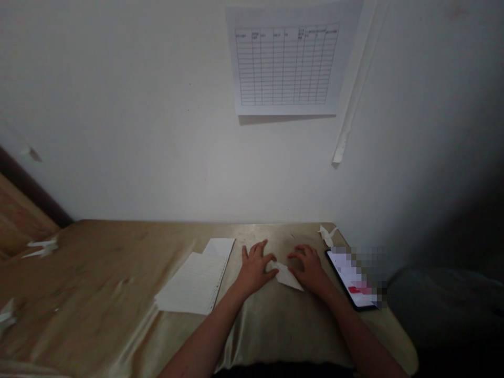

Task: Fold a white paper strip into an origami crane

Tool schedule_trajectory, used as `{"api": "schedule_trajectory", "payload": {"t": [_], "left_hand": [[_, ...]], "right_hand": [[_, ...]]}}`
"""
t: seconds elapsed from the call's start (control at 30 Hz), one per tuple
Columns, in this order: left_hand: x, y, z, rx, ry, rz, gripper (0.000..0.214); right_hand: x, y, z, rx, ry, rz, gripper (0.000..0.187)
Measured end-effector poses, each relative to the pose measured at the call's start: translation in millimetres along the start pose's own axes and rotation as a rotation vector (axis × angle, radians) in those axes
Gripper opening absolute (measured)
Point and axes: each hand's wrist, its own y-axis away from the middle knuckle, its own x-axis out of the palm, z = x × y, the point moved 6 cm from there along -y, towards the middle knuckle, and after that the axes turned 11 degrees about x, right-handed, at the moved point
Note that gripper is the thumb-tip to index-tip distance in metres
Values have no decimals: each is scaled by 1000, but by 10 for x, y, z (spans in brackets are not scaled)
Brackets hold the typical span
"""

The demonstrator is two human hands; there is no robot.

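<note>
Folded paper (289,278) is located at lower centre of frame, between left hand (254,268) and right hand (312,269), both half-curled; whether pinched cannot be told. Edges are best aligned before creasing.

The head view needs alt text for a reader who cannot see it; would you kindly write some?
A person's left hand and right hand frame a small folded white paper on a brown table. Lined sheets lie to the left; a phone and a folded paper figure lie to the right. A printed grid sheet hangs on the wall behind.
</note>
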Motion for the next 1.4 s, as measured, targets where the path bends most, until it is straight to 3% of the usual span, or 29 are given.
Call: {"api": "schedule_trajectory", "payload": {"t": [0.23,0.53,0.7,0.97,1.07,1.23,1.4], "left_hand": [[21,-6,77,-61,99,-25,28],[14,-14,121,-93,194,-81,17],[-27,-16,129,-79,219,-155,11],[-108,20,141,-81,151,-285,9],[-129,31,159,-93,112,-316,16],[-139,28,148,-113,62,-275,24],[-122,26,102,-147,34,-191,22]], "right_hand": [[-6,22,60,-37,-30,90,34],[2,-11,19,7,-73,118,22],[-8,-9,10,11,-116,74,33],[-146,-35,70,-58,-182,-83,3],[-221,-37,54,-39,-134,-152,3],[-212,-20,43,-3,-4,-141,13],[-143,16,111,-61,14,-74,16]]}}
